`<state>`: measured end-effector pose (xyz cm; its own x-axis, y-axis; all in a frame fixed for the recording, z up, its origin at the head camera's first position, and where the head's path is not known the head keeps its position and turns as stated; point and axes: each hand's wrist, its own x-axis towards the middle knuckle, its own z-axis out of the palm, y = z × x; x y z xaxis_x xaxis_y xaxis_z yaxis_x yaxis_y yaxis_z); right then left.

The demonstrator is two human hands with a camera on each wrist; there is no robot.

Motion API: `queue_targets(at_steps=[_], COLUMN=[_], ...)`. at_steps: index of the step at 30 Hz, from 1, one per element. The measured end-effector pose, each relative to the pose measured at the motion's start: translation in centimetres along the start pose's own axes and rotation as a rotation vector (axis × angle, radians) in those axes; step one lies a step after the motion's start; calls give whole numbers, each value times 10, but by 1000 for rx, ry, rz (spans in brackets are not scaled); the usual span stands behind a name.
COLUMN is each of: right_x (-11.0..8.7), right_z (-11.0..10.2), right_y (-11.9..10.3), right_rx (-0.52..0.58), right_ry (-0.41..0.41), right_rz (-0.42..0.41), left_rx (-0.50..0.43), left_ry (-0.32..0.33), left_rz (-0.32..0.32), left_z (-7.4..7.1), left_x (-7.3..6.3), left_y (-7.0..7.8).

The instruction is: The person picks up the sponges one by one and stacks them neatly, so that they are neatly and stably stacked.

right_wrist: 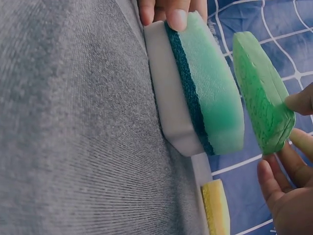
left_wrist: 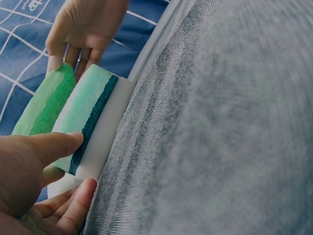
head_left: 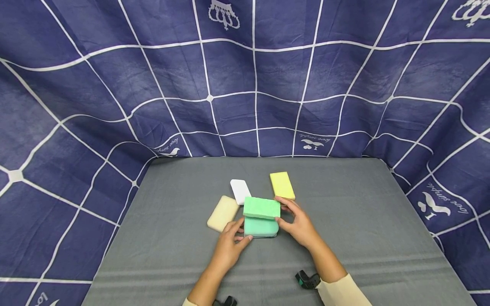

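A bright green sponge (head_left: 262,207) is pinched at its right end between the thumb and fingers of my right hand (head_left: 300,225). It hangs level just above a teal sponge (head_left: 261,227), with a gap between them in the right wrist view. The teal sponge has a dark scouring layer (right_wrist: 188,88) underneath and lies on a white sponge block (right_wrist: 171,93) on the table. My left hand (head_left: 229,246) holds the left end of this stack. In the left wrist view its thumb presses the teal sponge's edge, and its fingertips lie by the white block.
Behind the stack, a white piece (head_left: 240,191) and a cream sponge (head_left: 223,213) lie to the left, and a yellow sponge (head_left: 282,185) to the right. Grey cloth covers the table (head_left: 172,255). A blue checked curtain (head_left: 229,114) hangs around its back and sides.
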<state>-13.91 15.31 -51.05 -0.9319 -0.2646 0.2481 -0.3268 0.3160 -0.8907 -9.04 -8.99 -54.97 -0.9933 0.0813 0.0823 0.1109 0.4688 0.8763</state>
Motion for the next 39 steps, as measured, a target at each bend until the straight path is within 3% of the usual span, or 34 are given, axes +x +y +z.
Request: queue_targets(at_steps=[18,39], right_x=[-18,-22], right_z=[2,4], right_y=[2,7], right_rx=[-127,-87], right_ry=[-52,-75], right_rz=[-10,-30], left_rx=[6,26], left_ry=[23,5], left_rz=[42,-22], left_z=[1,2], left_x=[0,0], left_y=[-2,2])
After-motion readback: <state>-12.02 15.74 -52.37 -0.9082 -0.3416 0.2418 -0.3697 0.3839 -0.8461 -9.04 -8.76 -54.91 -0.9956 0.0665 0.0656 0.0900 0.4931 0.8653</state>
